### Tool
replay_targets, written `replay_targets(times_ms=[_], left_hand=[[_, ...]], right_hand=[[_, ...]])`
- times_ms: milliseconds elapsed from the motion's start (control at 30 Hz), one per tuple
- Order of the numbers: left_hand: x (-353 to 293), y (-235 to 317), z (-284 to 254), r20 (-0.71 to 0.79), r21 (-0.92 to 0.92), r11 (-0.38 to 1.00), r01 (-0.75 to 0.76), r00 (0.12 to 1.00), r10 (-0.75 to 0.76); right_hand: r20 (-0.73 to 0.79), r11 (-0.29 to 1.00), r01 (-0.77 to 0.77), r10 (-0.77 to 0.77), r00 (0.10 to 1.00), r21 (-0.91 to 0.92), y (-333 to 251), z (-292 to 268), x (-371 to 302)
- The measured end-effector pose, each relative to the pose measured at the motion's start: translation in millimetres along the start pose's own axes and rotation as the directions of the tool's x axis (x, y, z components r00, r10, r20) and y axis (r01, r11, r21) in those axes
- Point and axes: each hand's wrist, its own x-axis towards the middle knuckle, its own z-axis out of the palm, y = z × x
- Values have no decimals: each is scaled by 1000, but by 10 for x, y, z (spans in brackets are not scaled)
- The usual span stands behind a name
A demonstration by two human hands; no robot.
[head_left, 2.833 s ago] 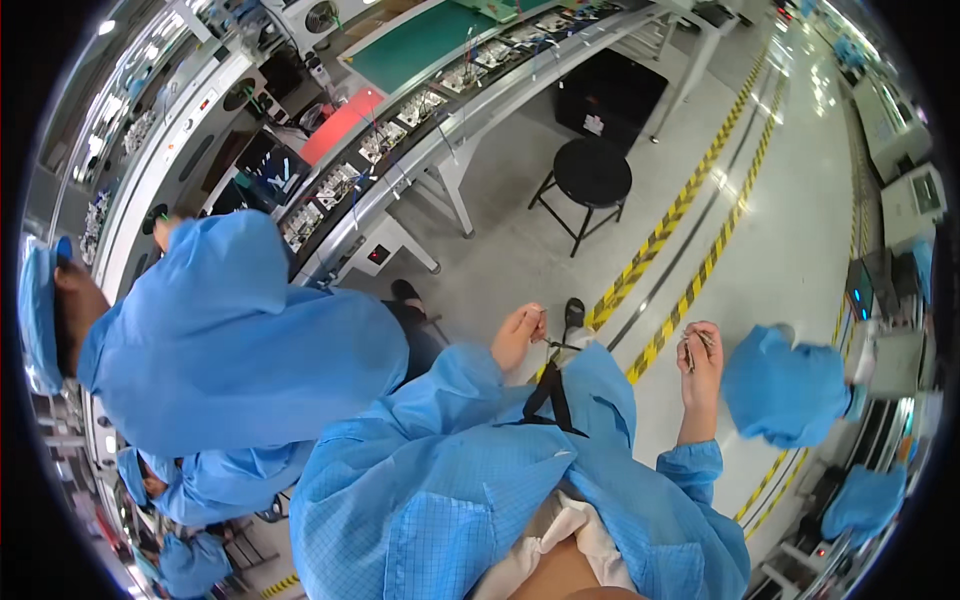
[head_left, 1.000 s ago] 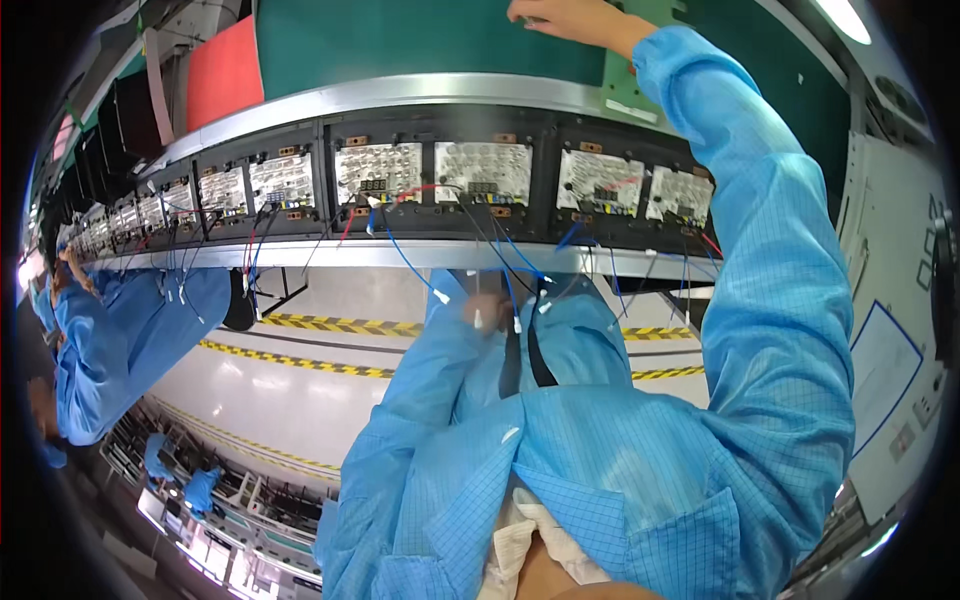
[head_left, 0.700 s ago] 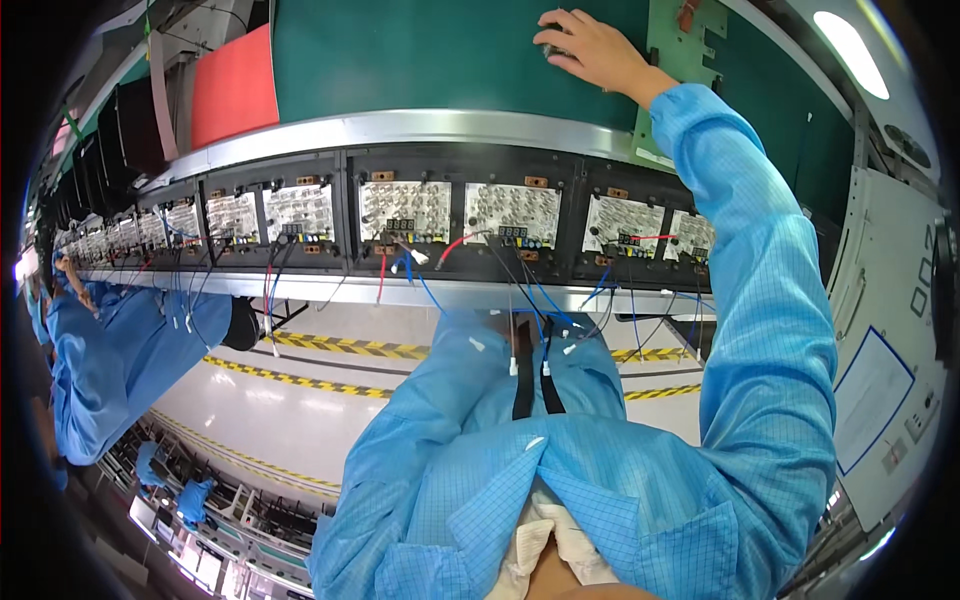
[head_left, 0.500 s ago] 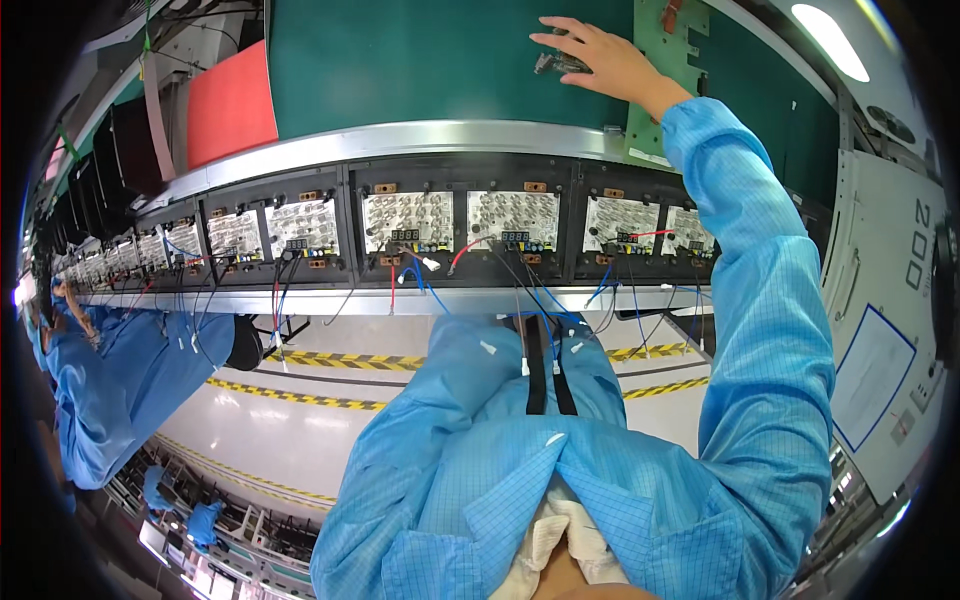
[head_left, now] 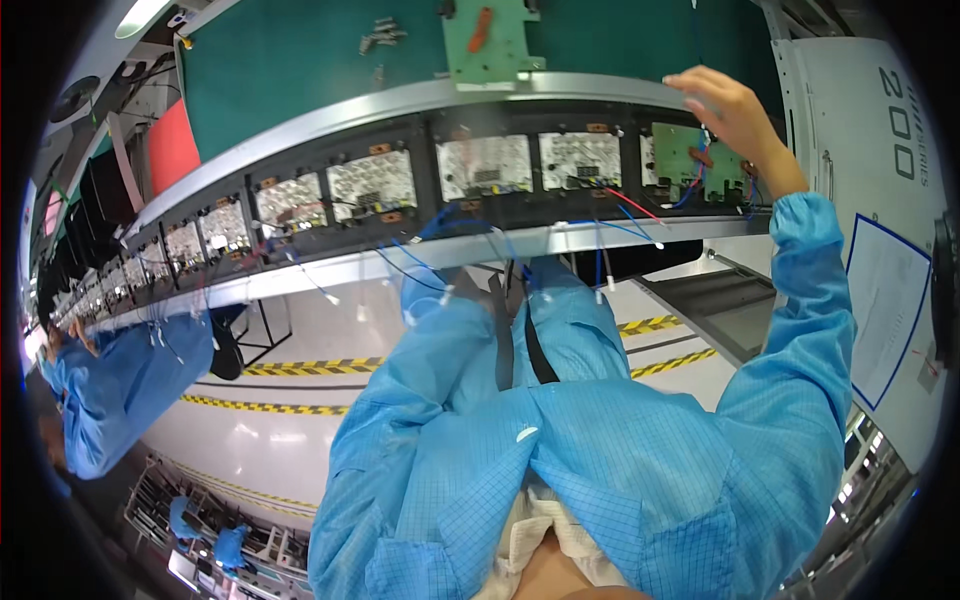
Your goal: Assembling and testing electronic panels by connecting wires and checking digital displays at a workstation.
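Note:
My right hand is raised at the right, above the far rail of the line, with its fingers stretched out to the left and nothing visible in them. Just below it lies a green circuit board in a dark frame, with a brown part and blue and red wires on it. On the green mat, small metal parts lie in a loose pile. A pale green plate with a reddish-brown piece overhangs the metal rail. My left hand is out of sight; only its blue sleeve shows.
Several silvery component boards sit in black frames along the line, their wires hanging over the near rail. A co-worker in blue is at the far left. A white cabinet stands at the right.
The view has swung to the right. My right hand has left the small metal parts, which now lie uncovered, and has moved rightward to near the green board.

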Motion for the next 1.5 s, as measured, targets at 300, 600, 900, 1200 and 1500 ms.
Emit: replay_targets(times_ms=[300, 600, 900, 1200, 1500], left_hand=[[470, 521, 1072, -93, -30, 995, 91, 991, -94], [672, 632, 1225, -101, -41, 995, 96, 990, -99], [-605, 938, 795, 280, 5, 997, -78, 957, 73], [-1596, 1901, -701, 85, -304, 952, 43, 996, -18], [-1392, 2265, -1683, -278, -536, 806, -249, 954, 109]], right_hand=[[-17, 959, 236, -241, 970, -154, 121, 1140, -444], [-109, 923, 301, -334, 936, -238, 282, 1695, -315], [-130, 935, 227, -269, 954, -271, 259, 1777, -280], [-160, 952, 224, -259, 952, -207, 209, 1790, -230], [-368, 979, 78, -3, 930, 187, 22, 1258, -517]])
